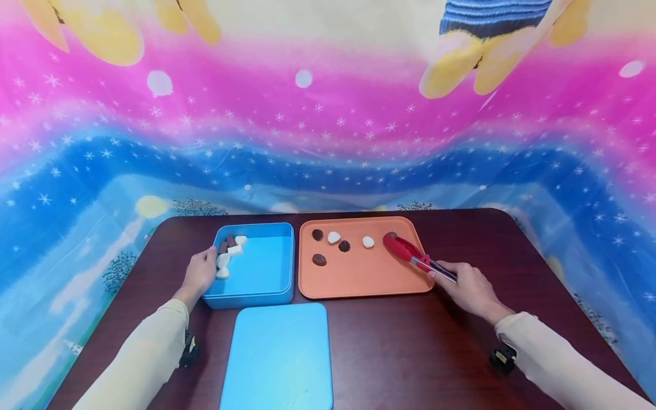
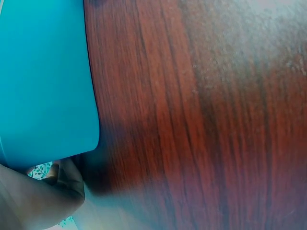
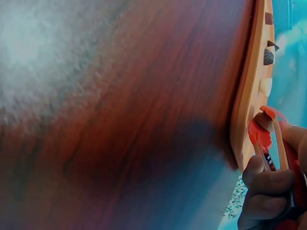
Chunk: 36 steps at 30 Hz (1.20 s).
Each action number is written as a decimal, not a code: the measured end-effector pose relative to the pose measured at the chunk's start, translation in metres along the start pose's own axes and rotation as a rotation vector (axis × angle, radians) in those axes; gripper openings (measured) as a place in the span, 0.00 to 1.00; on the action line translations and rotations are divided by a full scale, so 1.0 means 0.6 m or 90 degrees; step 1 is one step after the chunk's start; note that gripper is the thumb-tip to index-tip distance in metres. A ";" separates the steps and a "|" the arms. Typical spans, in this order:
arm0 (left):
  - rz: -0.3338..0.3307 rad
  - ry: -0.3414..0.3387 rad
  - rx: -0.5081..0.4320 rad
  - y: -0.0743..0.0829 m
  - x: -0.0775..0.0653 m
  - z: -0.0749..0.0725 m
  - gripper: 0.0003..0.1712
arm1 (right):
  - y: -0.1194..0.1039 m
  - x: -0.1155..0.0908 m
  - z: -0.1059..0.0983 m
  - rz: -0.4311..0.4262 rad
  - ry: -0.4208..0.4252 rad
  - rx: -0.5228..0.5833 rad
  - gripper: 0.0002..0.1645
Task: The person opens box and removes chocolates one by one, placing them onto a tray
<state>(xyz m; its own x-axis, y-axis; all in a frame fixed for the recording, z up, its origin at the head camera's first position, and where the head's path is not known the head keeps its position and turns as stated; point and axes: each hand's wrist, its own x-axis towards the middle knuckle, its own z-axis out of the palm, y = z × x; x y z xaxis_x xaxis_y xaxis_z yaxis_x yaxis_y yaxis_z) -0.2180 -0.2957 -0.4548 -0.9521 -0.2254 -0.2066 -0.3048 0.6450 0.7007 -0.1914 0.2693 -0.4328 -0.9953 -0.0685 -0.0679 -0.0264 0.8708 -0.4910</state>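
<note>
My right hand grips a pair of red-tipped tongs with metal arms. The red tips reach over the right part of an orange tray and lie around a brown chocolate. Also on the tray are dark chocolates, such as a ridged oval one, and two white ones, one of them round. My left hand holds the left wall of a blue box. Inside, along that wall, lie several white pieces and brown bars.
A blue lid lies flat on the dark wooden table, in front of the box. Box and tray stand side by side with a narrow gap. Behind the table hangs a patterned pink and blue cloth.
</note>
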 end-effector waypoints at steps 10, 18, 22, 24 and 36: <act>-0.004 -0.005 0.000 0.005 -0.002 -0.002 0.31 | 0.010 0.006 -0.006 0.002 0.011 -0.010 0.39; 0.000 -0.008 -0.006 0.005 -0.003 -0.003 0.36 | 0.016 0.005 -0.013 0.011 0.038 -0.023 0.41; -0.006 -0.024 -0.005 0.004 -0.004 -0.002 0.42 | 0.017 0.001 -0.019 0.023 0.043 -0.017 0.44; -0.007 -0.030 -0.004 0.003 -0.004 -0.002 0.43 | 0.017 0.000 -0.021 0.024 0.050 -0.017 0.46; -0.008 -0.035 0.000 0.006 -0.005 -0.004 0.41 | 0.010 -0.006 -0.021 0.012 0.071 -0.006 0.51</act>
<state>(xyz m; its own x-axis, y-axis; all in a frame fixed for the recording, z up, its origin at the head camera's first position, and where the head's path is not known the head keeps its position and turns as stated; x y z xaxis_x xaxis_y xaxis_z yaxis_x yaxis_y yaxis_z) -0.2161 -0.2943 -0.4499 -0.9480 -0.1931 -0.2531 -0.3171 0.6424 0.6977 -0.1893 0.2812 -0.4246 -0.9998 0.0015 0.0204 -0.0086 0.8758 -0.4825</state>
